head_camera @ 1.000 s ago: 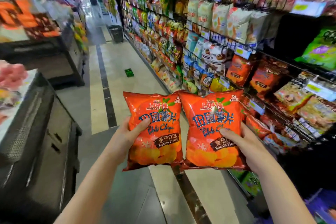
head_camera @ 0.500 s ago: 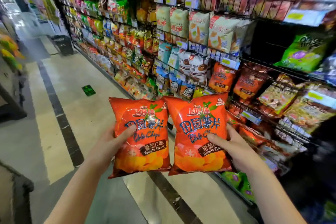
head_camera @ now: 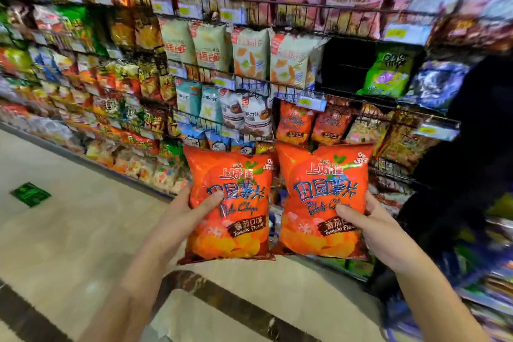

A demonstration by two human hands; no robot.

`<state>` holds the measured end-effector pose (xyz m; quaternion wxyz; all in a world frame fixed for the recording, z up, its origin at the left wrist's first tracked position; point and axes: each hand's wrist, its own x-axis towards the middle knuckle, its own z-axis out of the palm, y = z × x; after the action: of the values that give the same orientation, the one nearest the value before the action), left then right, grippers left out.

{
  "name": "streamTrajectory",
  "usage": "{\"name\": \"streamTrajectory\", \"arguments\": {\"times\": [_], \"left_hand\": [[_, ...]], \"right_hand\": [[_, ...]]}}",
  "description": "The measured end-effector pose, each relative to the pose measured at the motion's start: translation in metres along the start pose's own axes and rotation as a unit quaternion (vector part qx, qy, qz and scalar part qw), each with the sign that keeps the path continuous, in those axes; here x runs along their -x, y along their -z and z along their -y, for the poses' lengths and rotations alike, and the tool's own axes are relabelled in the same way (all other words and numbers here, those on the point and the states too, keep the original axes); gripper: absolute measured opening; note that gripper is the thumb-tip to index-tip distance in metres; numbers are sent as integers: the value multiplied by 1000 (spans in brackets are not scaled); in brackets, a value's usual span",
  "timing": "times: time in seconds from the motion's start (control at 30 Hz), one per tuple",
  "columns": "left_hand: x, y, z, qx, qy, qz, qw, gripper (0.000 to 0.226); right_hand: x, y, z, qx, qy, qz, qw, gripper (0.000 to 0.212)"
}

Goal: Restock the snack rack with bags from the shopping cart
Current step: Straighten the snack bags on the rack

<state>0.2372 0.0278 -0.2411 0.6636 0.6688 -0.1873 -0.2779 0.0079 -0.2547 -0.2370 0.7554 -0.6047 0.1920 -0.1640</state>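
I hold two orange tomato-flavour potato chip bags upright, side by side, in front of the snack rack (head_camera: pixel 358 101). My left hand (head_camera: pixel 186 211) grips the left chip bag (head_camera: pixel 236 175) by its left edge, thumb across the front. My right hand (head_camera: pixel 369 222) grips the right chip bag (head_camera: pixel 319 172) by its right edge, thumb on the front. Just above the bags, matching orange chip bags (head_camera: pixel 295 122) stand on a wire shelf. The shopping cart is out of sight.
The wire shelves are packed with bags: pale green ones (head_camera: pixel 249 53) above, a green bag (head_camera: pixel 388 72) beside a dark gap (head_camera: pixel 344 64). Beige aisle floor (head_camera: pixel 69 230) with a green floor sticker (head_camera: pixel 30 194) lies to the left. The right edge is dark and blurred.
The view has swung right and closer to the rack. Both bags have risen toward the shelf with matching orange bags; the aisle and counters on the left have dropped out of view.
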Motion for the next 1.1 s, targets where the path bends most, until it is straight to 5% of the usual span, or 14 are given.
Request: {"name": "streamTrajectory", "arguments": {"times": [0.1,0.23,0.63,0.8,0.97,1.1], "left_hand": [[-35,-8,-4,-7,-11,28,1000,54],[-79,-17,-8,9,-9,40,999,56],[-234,-42,-21,-49,-14,104,993,73],[-290,-47,-7,-74,1,109,991,95],[-337,-59,9,-65,6,138,988,77],[-368,-67,32,-62,4,136,989,105]], "right_hand": [[-13,8,3,23,8,-52,998,102],[-42,23,11,2,25,-96,995,61],[-150,70,-3,-11,8,-163,986,91],[-180,86,-6,-34,-9,-192,981,63],[-211,98,-25,-30,-30,-220,975,63],[-233,110,-49,-34,-39,-246,968,57]]}}
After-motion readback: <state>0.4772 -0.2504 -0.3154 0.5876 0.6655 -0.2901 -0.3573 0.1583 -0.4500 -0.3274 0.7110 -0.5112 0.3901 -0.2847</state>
